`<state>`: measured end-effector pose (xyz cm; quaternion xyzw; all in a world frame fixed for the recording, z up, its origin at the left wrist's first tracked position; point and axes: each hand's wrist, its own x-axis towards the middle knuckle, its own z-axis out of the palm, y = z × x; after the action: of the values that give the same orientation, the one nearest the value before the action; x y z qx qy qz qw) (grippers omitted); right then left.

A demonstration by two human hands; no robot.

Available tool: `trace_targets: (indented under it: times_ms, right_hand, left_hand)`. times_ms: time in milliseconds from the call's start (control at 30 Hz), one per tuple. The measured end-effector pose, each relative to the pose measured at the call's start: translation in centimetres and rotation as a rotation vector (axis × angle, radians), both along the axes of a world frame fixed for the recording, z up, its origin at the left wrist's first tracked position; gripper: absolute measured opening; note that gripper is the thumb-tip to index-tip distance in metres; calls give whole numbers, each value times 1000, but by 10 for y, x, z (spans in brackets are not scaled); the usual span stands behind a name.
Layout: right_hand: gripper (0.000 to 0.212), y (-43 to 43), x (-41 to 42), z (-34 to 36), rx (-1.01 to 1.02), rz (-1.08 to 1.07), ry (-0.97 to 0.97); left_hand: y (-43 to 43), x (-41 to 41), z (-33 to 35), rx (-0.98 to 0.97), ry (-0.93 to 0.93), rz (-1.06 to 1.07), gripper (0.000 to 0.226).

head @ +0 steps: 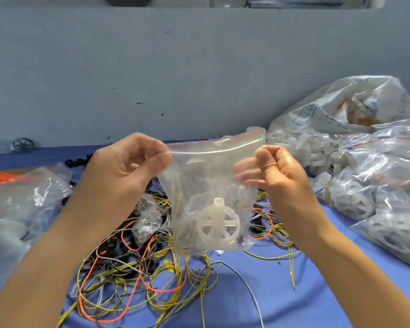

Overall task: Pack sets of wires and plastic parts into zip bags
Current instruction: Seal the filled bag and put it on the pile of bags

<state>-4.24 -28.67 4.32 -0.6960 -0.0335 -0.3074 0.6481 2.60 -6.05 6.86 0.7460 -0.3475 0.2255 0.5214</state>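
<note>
Grey wall (175, 67) stands behind a blue-covered surface (317, 292). Above the middle of the surface a person holds a clear zip bag (211, 176) up in the air by its top corners. The left hand (130, 162) pinches the bag's upper left corner, its fingers curled and clamped on the plastic. The right hand (279, 171) grips the upper right edge, with its fingers curled round it and showing through the film. A white wheel-shaped plastic part (217, 224) lies at the bottom of the bag, and a thin yellow wire (178, 209) runs down its left side. Under the bag a loose tangle of wires (133, 280) in yellow, orange, black and grey spreads over the surface, with a small crumpled bag (147, 218) lying in it. Filled bags (388, 174) pile up at the right, beside a heap of white plastic pieces (301, 145) and a large printed sack (341, 107). Another filled bag (21, 197) lies at the left.
</note>
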Motion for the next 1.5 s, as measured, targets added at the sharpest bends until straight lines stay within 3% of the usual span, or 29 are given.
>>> trace_targets:
  times_ms: [133, 267, 367, 500, 567, 667, 800, 933, 1033, 1367, 1500]
  right_hand:
    - [15, -7, -8, 10, 46, 5, -87]
    - [14, -7, 9, -13, 227, -1, 132]
    - [15, -4, 22, -34, 320, 5, 294]
    - [37, -5, 28, -48, 221, 41, 364]
    - [33, -3, 28, -49, 136, 84, 338]
    - [16, -5, 32, -46, 198, 124, 231]
    - [11, -6, 42, -40, 275, 206, 168]
    - [11, -3, 50, -40, 312, 244, 158]
    - [29, -3, 52, -39, 317, 287, 149]
    - [57, -14, 55, -41, 385, 369, 90]
    - [19, -10, 54, -39, 305, 314, 323]
  left_hand:
    - [7, -1, 11, -121, -29, -148, 24]
    - [-10, 19, -21, -199, 235, -219, 40]
    - [-17, 29, -59, -185, 411, -162, 38]
    - [-14, 32, -78, -166, 442, -120, 38]
    - [-15, 32, -76, -188, 425, -146, 40]
    - [-13, 31, -70, -209, 404, -129, 43]
    - [-9, 33, -70, -228, 378, -46, 42]
    - [-11, 31, -78, -242, 543, -127, 36]
    - [-15, 29, -79, -297, 683, -166, 38]
    - [-14, 26, -76, -305, 667, -127, 16]
    - [-17, 22, -75, -380, 695, -155, 15]
